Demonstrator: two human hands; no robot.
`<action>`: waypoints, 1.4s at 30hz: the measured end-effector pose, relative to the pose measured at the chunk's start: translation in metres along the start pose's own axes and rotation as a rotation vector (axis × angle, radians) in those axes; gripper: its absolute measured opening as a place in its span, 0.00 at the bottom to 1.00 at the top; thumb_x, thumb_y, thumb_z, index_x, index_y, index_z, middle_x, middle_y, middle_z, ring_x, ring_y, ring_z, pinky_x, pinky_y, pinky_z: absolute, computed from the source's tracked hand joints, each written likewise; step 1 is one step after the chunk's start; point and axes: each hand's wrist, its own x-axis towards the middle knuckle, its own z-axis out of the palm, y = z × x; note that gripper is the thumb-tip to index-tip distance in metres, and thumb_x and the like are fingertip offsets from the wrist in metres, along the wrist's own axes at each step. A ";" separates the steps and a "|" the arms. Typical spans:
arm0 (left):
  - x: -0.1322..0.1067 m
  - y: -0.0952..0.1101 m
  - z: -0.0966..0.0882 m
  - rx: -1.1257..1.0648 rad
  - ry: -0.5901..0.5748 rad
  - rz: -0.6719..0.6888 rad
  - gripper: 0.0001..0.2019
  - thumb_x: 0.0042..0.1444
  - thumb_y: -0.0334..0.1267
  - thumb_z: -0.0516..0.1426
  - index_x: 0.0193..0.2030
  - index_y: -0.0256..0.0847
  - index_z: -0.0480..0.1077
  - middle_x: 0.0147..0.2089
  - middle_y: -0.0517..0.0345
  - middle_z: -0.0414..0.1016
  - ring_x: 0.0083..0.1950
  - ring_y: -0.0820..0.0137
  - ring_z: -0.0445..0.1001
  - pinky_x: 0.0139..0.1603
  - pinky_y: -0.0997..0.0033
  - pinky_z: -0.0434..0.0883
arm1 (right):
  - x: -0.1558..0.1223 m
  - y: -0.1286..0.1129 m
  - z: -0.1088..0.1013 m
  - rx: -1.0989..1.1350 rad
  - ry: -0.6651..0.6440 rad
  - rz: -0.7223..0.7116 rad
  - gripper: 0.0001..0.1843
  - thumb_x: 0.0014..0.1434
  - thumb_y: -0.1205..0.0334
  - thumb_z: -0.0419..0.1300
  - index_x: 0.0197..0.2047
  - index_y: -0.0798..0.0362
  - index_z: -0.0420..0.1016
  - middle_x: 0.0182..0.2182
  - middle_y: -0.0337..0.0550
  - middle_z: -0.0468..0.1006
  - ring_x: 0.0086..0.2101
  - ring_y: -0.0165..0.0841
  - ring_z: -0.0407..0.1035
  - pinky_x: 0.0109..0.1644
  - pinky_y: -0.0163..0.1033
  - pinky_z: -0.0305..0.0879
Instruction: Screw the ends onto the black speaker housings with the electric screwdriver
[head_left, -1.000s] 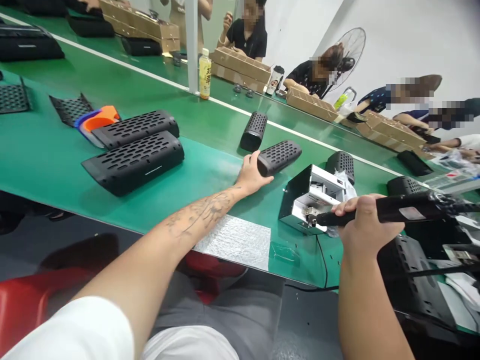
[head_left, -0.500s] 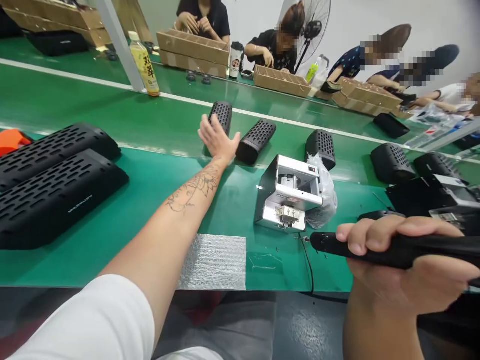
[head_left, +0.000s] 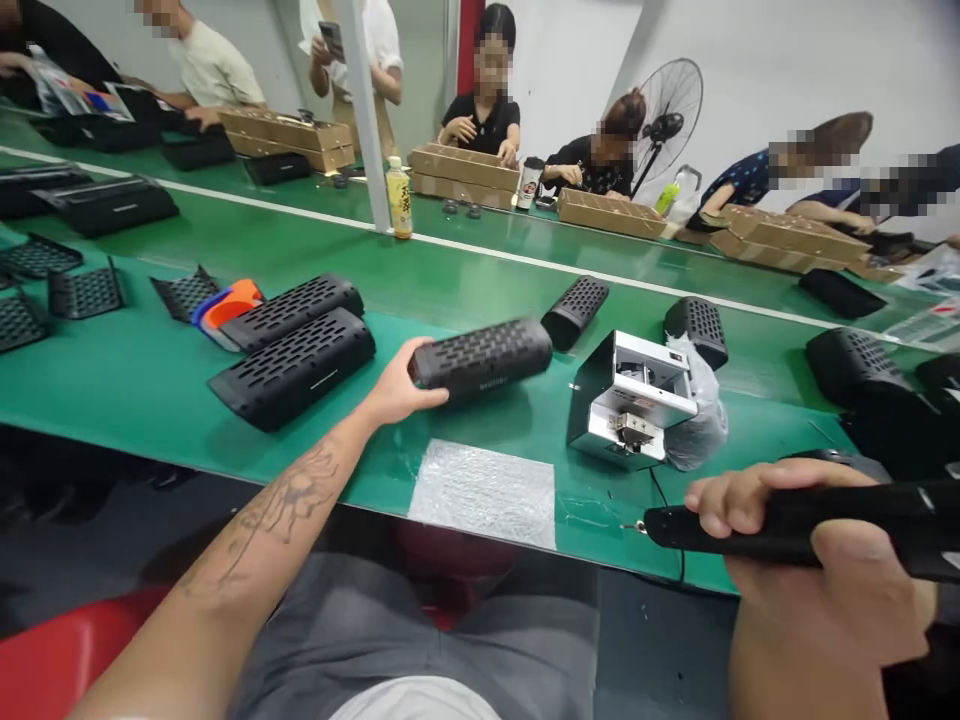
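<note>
My left hand (head_left: 409,385) grips one end of a black perforated speaker housing (head_left: 487,355), lying sideways just behind a silvery sheet of bubble wrap (head_left: 484,495). In my right hand (head_left: 817,540) is a black electric screwdriver (head_left: 720,520), its thin bit pointing left over the table's front edge. Whether a screw sits on the bit is too small to tell. Between the hands, farther back, stands a black and white screw feeder (head_left: 637,400). Another perforated housing (head_left: 577,310) rests behind the held one.
Two long perforated housings (head_left: 300,365) lie to the left, beside an orange and blue piece (head_left: 229,305). A clear plastic bag (head_left: 697,410) hangs against the feeder. Across the bench, a yellow bottle (head_left: 400,200) stands by a post, and several people work at cardboard boxes (head_left: 465,180).
My left hand has closed on the far housing and brought it nearer, turning it sideways above the bubble wrap. My right hand still holds the screwdriver. The view has swung left.
</note>
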 end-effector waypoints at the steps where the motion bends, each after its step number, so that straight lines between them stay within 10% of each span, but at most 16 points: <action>1: -0.027 -0.001 -0.010 -0.009 -0.088 0.008 0.53 0.45 0.47 0.76 0.78 0.42 0.65 0.72 0.44 0.79 0.71 0.46 0.82 0.74 0.49 0.80 | -0.003 -0.005 0.005 0.016 -0.041 -0.007 0.15 0.59 0.45 0.77 0.39 0.47 0.92 0.18 0.41 0.75 0.16 0.38 0.69 0.23 0.49 0.75; 8: -0.115 0.019 -0.012 0.064 -0.414 0.027 0.52 0.45 0.43 0.77 0.78 0.47 0.67 0.67 0.50 0.81 0.63 0.51 0.85 0.67 0.53 0.84 | -0.018 -0.023 0.041 0.081 -0.159 -0.056 0.16 0.61 0.45 0.77 0.43 0.47 0.91 0.19 0.38 0.73 0.15 0.36 0.68 0.22 0.47 0.73; 19: -0.118 0.019 -0.010 0.064 -0.477 0.015 0.52 0.46 0.41 0.74 0.79 0.49 0.61 0.64 0.53 0.79 0.61 0.54 0.85 0.64 0.55 0.84 | -0.018 0.022 0.062 0.099 -0.093 -0.038 0.17 0.63 0.44 0.79 0.39 0.47 0.84 0.21 0.33 0.77 0.18 0.33 0.71 0.24 0.41 0.75; 42: -0.121 0.012 -0.007 0.095 -0.421 0.043 0.54 0.45 0.46 0.78 0.79 0.50 0.65 0.68 0.51 0.79 0.63 0.50 0.84 0.66 0.54 0.84 | -0.016 0.028 0.061 0.173 -0.432 0.117 0.15 0.64 0.51 0.81 0.37 0.47 0.81 0.20 0.30 0.75 0.18 0.29 0.70 0.29 0.39 0.77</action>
